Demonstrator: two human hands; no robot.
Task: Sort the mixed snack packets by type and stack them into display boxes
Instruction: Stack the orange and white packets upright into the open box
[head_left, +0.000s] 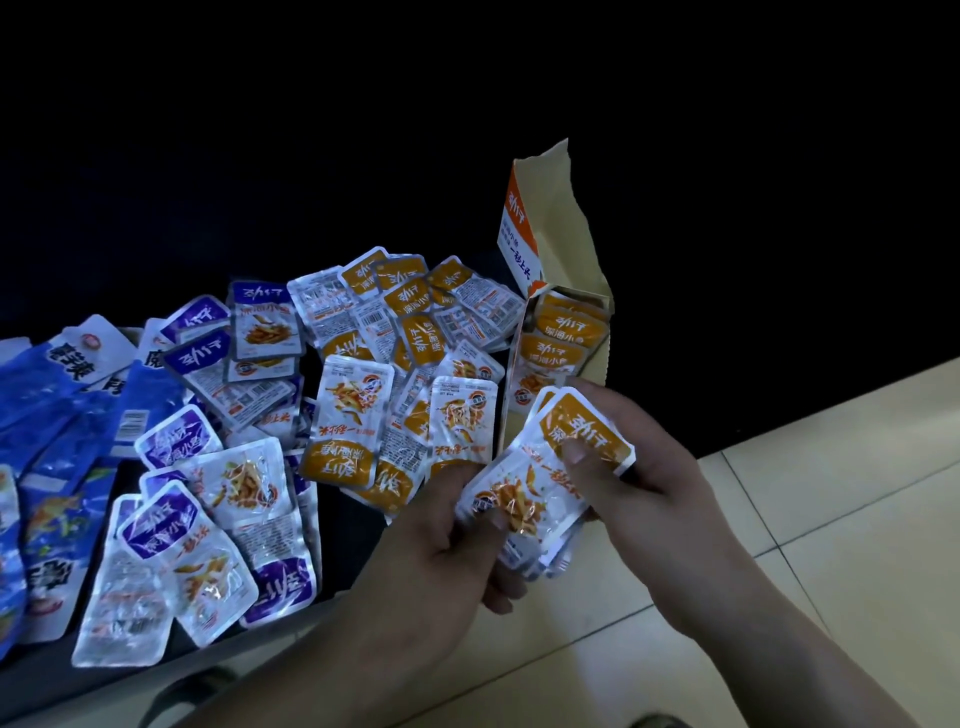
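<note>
Both hands hold a small stack of orange snack packets (545, 483) just in front of the open display box (597, 353). My left hand (441, 525) pinches the stack's lower end, thumb on top. My right hand (639, 467) grips its upper end, thumb pressed on the orange label. The box has an orange-and-white torn lid (550, 218) standing up and holds several orange packets (563, 338) stacked inside. More orange packets (405, 364) lie loose in a heap left of the box. Purple packets (208, 493) lie further left.
Larger blue snack bags (57, 441) cover the far left of the dark surface. Beige floor tiles (831, 519) show at the right and below. A dark shoe (187, 691) sits at the bottom edge. The background beyond is black.
</note>
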